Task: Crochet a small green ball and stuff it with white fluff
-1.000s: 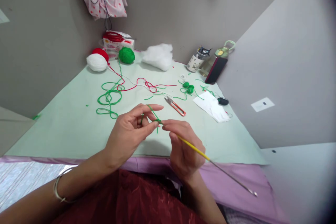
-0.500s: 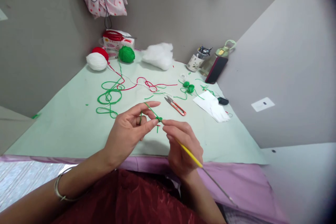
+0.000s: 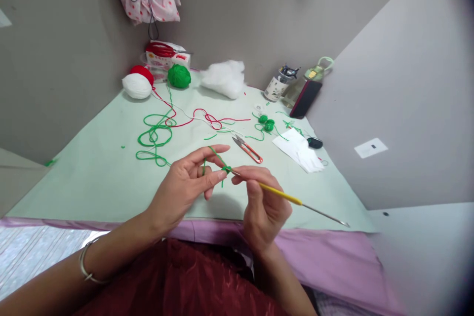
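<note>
Between the thumb and a finger of my left hand a small green crochet piece is pinched. Green yarn runs from it over my raised index finger and round another finger. My right hand grips a double-ended crochet hook by its yellow handle. The hook's near tip is at the green piece; whether it is inside a stitch is too small to tell. Its other metal end points out to the right. Loose loops of green yarn lie on the table left of my hands.
Orange thread snips lie just beyond my hands. Behind them are a green yarn ball, a white yarn ball and white stuffing. Small green balls, white paper and a phone are at the right.
My right hand has turned, swinging the hook's far end up and to the right, so the hook lies flatter. Both hands have shifted slightly right with the green piece.
</note>
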A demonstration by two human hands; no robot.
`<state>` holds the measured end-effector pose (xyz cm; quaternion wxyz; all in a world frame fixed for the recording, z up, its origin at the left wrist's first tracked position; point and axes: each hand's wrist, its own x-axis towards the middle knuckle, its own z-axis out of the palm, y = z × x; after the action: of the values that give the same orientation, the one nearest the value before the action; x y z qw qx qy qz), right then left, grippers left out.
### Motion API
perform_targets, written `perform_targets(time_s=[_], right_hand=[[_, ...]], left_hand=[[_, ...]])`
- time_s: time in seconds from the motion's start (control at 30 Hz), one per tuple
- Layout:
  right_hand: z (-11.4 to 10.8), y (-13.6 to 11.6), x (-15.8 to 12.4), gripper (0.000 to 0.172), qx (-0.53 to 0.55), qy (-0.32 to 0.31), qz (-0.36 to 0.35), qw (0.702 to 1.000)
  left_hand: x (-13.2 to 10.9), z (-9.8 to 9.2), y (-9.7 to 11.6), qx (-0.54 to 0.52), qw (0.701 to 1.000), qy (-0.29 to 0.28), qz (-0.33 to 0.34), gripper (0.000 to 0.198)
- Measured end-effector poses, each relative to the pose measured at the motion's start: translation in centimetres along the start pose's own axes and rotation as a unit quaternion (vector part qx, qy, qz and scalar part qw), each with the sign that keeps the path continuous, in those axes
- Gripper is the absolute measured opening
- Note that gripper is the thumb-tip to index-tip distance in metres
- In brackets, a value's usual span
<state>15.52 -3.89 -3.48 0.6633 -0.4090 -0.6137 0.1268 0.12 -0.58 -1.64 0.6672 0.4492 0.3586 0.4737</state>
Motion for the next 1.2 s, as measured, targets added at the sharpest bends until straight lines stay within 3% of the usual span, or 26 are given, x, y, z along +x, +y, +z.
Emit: perform_targets(time_s=[0.1, 0.17, 0.23, 0.33, 0.43, 0.5, 0.63, 0.77, 1.07, 1.2], right_hand=[[-0.1, -0.1, 0.0, 0.023, 0.015, 0.007, 0.013, 1.0], [-0.3, -0.1, -0.4, 0.025, -0.01, -0.007, -0.014, 1.0], [-0.3, 0.2, -0.9, 0.029, -0.077, -0.029, -0.065, 0.995], [-0.2, 0.9, -1.6, 0.038, -0.205, -0.042, -0.171, 0.963], [-0.1, 1.6, -1.7, 0.045, -0.256, -0.032, -0.239, 0.936], [-0.2, 1.6, -1.3, 0.044, -0.213, -0.032, -0.215, 0.953], [-0.8, 0.4, -0.2, 0.025, -0.039, -0.024, -0.038, 0.998], [-1.0, -0.2, 0.3, 0.02, 0.092, -0.004, 0.079, 0.993], [-0.8, -0.1, 0.1, 0.018, 0.115, 0.02, 0.095, 0.989], [-0.8, 0.1, 0.3, 0.018, 0.169, -0.003, 0.137, 0.976]], left_hand=[[0.1, -0.2, 0.1, 0.036, 0.999, 0.008, 0.01, 0.035], [0.0, -0.2, 0.2, 0.058, 0.998, 0.023, 0.014, 0.035], [-0.1, -0.1, 0.3, 0.065, 0.997, 0.031, 0.012, 0.037], [-0.3, 0.1, 0.4, 0.041, 0.999, 0.017, 0.001, 0.043], [-0.2, 0.2, 0.3, -0.031, 0.998, -0.019, -0.05, 0.049], [0.0, 0.1, 0.4, -0.08, 0.991, -0.043, -0.1, 0.05], [0.3, 0.0, 0.9, -0.107, 0.988, -0.037, -0.103, 0.04], [0.1, 0.1, 1.2, -0.086, 0.992, -0.046, -0.074, 0.036], [0.2, -0.5, 1.0, 0.031, 0.999, -0.01, -0.008, 0.033], [-0.1, -0.5, 0.7, 0.021, 0.998, -0.05, -0.016, 0.031]])
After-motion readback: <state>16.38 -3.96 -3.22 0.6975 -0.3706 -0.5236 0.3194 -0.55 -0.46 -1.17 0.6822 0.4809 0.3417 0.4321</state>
